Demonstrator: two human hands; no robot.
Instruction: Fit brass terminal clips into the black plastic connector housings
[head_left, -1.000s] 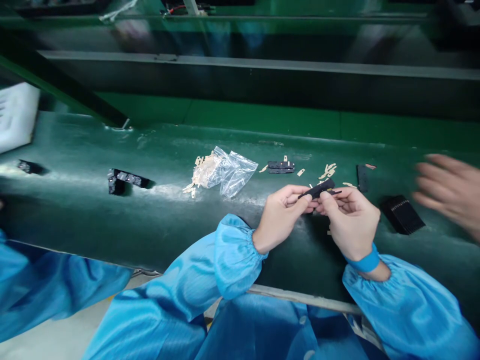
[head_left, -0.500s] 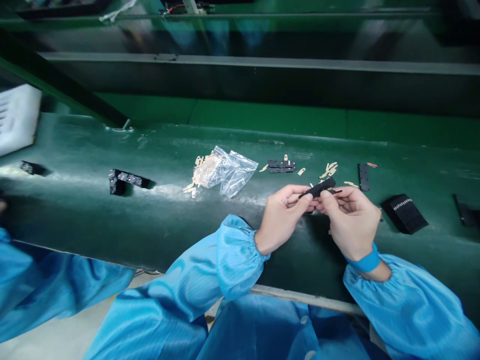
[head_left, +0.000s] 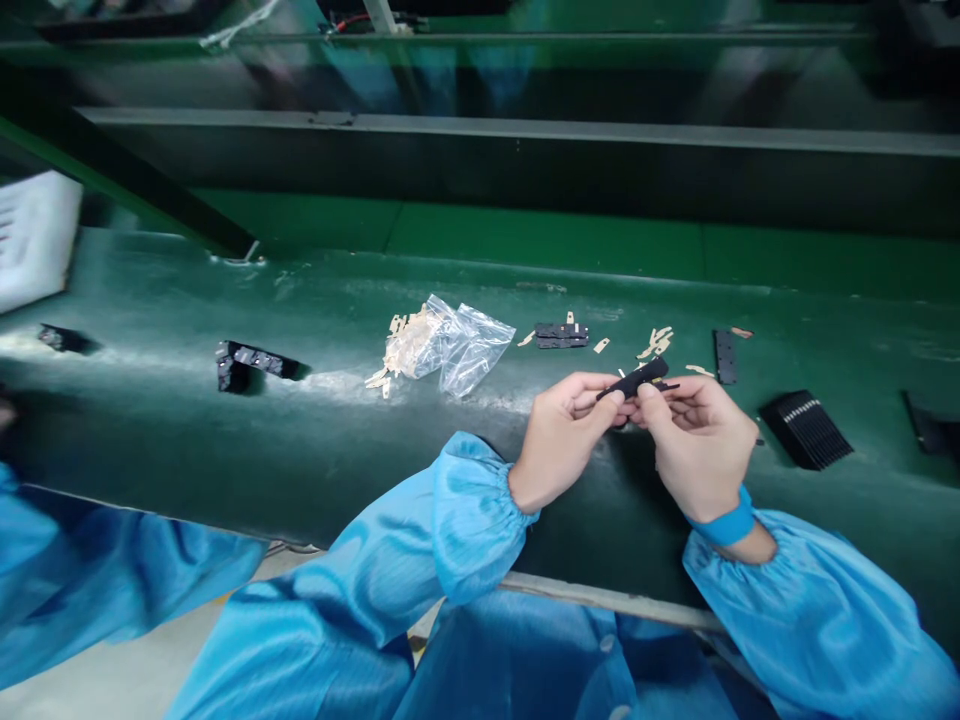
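Observation:
Between my two hands a narrow black plastic part (head_left: 634, 378) is held at a slant above the green bench. My left hand (head_left: 562, 430) pinches its left end between thumb and fingers. At its right end, my right hand (head_left: 701, 435) is closed on the same part, with a thin dark edge and a small yellowish spot showing by the fingertips. Just beyond the hands lie loose cream-coloured flat pieces (head_left: 656, 343). A pair of black parts (head_left: 562, 336) rests to the left of those, and a single black part (head_left: 725, 356) lies to the right.
A clear plastic bag (head_left: 476, 350) lies by a pile of cream pieces (head_left: 409, 345). Right of my hands stands a stack of black parts (head_left: 806, 428). Further left are more black parts (head_left: 259, 360) and a white slotted container (head_left: 37, 240). Another person's blue sleeve (head_left: 127, 570) is at the left.
Both hands keep nearly the same place and grip. The black part seems turned very slightly; the whole view has shifted a little.

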